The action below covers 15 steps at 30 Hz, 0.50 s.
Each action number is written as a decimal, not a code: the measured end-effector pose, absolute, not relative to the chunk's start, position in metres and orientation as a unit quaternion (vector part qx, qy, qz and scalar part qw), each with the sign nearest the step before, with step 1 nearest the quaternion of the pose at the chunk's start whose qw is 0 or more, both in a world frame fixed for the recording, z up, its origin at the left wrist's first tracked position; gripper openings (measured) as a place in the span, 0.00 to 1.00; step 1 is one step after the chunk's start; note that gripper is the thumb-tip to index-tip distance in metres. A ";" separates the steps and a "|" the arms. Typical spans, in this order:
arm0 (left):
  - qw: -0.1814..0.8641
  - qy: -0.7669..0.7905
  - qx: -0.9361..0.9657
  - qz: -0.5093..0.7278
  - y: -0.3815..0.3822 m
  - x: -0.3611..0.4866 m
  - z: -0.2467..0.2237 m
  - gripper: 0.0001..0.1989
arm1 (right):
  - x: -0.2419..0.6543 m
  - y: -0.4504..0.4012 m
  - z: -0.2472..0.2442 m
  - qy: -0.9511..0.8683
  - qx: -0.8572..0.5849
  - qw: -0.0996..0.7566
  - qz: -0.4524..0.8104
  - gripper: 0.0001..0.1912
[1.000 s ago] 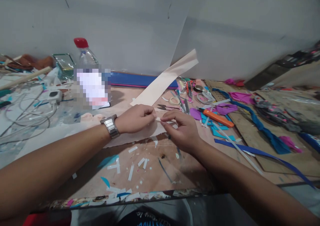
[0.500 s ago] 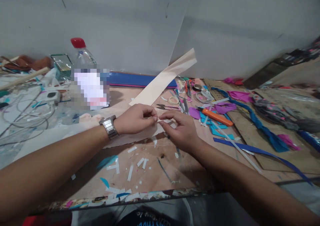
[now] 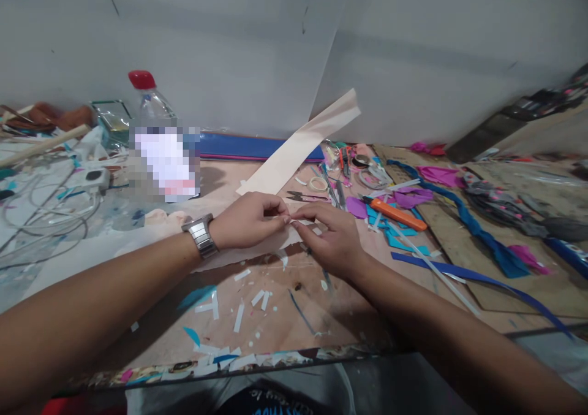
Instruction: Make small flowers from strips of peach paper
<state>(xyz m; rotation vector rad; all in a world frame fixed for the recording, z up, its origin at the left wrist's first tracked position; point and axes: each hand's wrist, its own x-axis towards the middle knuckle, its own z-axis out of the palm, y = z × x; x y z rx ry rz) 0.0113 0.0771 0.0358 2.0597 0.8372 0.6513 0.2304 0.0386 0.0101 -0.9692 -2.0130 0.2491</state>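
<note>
My left hand [image 3: 250, 220], with a metal watch [image 3: 201, 236] on its wrist, is closed in a pinch. Its fingertips meet those of my right hand [image 3: 331, 236], which pinches too. Whatever lies between the fingertips is too small to make out. Below both hands a pale sheet [image 3: 239, 254] with a ragged edge lies on the table. Just beyond the fingers are small dark-bladed snips [image 3: 307, 195]. A cream strip [image 3: 285, 157] leans up toward the wall behind my left hand.
A red-capped bottle [image 3: 151, 99] stands at the back left, near a white cable [image 3: 89, 209]. On the right are an orange cutter [image 3: 399, 214], a masking tape roll [image 3: 318, 184] and a blue ribbon [image 3: 482, 275]. White scraps [image 3: 239, 318] litter the table's front.
Both hands keep their pinch at nearly the same spot. The view has shifted very slightly; nothing else has visibly moved.
</note>
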 end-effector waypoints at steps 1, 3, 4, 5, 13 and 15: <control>0.395 0.333 0.816 0.258 0.077 0.011 0.036 0.11 | 0.230 0.039 0.010 -0.806 -0.393 0.431 0.102 0.04; 0.386 0.337 0.818 0.261 0.076 0.012 0.036 0.11 | 0.230 0.039 0.010 -0.802 -0.401 0.431 0.104 0.04; 0.383 0.338 0.818 0.263 0.076 0.012 0.036 0.11 | 0.230 0.039 0.010 -0.800 -0.404 0.430 0.105 0.04; 0.383 0.338 0.818 0.266 0.076 0.012 0.036 0.12 | 0.230 0.039 0.010 -0.799 -0.407 0.430 0.106 0.04; 0.386 0.329 0.815 0.281 0.074 0.013 0.034 0.10 | 0.231 0.040 0.006 -0.797 -0.415 0.425 0.111 0.04; 0.378 0.331 0.817 0.283 0.073 0.014 0.034 0.09 | 0.231 0.040 0.005 -0.796 -0.420 0.422 0.112 0.03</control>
